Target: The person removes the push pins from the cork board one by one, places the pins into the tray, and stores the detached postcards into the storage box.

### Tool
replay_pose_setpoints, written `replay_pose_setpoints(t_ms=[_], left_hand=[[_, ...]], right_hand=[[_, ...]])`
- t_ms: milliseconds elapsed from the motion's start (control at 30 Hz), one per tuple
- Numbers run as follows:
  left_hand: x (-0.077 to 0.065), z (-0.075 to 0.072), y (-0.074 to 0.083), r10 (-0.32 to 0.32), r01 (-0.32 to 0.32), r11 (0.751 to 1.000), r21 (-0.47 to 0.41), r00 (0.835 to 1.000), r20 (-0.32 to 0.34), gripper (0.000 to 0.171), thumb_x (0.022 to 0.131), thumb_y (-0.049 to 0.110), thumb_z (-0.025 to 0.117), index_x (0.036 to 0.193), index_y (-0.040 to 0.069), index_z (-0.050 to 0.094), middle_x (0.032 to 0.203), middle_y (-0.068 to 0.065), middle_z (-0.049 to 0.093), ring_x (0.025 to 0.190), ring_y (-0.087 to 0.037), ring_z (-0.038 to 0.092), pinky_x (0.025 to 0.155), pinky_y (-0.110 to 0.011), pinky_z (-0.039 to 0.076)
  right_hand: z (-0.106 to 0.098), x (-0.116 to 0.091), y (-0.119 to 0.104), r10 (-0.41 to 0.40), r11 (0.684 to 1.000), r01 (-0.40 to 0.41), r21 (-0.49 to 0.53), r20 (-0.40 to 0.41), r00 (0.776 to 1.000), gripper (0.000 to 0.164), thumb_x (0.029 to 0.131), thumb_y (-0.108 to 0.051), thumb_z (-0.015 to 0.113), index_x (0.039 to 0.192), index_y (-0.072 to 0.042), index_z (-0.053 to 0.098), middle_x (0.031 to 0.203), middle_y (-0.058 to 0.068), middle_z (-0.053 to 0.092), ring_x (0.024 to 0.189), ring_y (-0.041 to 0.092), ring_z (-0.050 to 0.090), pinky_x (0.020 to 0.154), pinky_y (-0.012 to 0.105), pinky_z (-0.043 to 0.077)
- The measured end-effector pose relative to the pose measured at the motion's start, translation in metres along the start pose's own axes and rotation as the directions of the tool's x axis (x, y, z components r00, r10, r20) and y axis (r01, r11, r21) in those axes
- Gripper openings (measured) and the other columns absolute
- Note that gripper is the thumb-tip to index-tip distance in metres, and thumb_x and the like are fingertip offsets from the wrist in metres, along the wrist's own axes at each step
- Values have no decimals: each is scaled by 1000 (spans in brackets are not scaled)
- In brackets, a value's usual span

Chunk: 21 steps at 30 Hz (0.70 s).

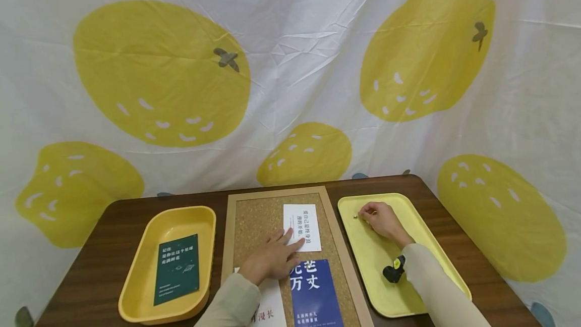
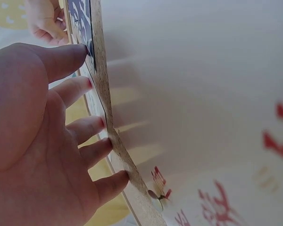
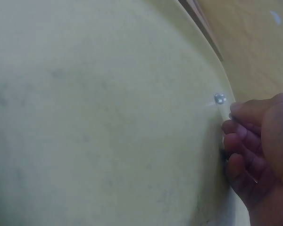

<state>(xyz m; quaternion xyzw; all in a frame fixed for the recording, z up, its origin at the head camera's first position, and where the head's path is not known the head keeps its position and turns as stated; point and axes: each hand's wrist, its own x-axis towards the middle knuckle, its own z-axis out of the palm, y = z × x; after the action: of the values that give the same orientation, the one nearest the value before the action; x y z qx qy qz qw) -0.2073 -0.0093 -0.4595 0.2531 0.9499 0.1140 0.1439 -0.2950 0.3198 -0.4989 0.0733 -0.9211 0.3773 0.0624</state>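
Note:
My left hand (image 1: 274, 258) rests with spread fingers on a cork board (image 1: 254, 221), its fingertips over the lower left of a white card (image 1: 295, 216) with black writing. Below the hand are a blue card (image 1: 317, 291) and a white card with red writing (image 1: 268, 304); a round tack (image 2: 155, 195) sits near the latter's edge. Over the far end of the pale yellow tray (image 1: 369, 261), my right hand (image 1: 380, 220) pinches a small tack (image 3: 231, 116), mostly hidden, between thumb and index finger. Another shiny metal tack (image 3: 220, 99) lies on the tray beside those fingertips.
Left of the board stands a deeper yellow bin (image 1: 128, 286) holding a dark green card (image 1: 177, 269). Everything is on a dark wooden table (image 1: 97, 261). A white cloth printed with lemons (image 1: 313, 64) hangs behind it.

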Motion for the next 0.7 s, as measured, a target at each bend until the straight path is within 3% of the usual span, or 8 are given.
replay_pose_setpoints(t_ms=[700], left_hand=[[-2, -2, 2, -2, 2, 1000, -10, 1000, -3, 51, 97, 40, 44, 145, 31, 33, 155, -8, 19, 142, -29, 15, 114, -49, 12]], right_hand=[[2, 0, 0, -25, 997, 24, -72, -18, 1000, 7, 86, -13, 66, 81, -8, 68, 75, 1, 64, 65, 13, 50, 58, 25, 41]])
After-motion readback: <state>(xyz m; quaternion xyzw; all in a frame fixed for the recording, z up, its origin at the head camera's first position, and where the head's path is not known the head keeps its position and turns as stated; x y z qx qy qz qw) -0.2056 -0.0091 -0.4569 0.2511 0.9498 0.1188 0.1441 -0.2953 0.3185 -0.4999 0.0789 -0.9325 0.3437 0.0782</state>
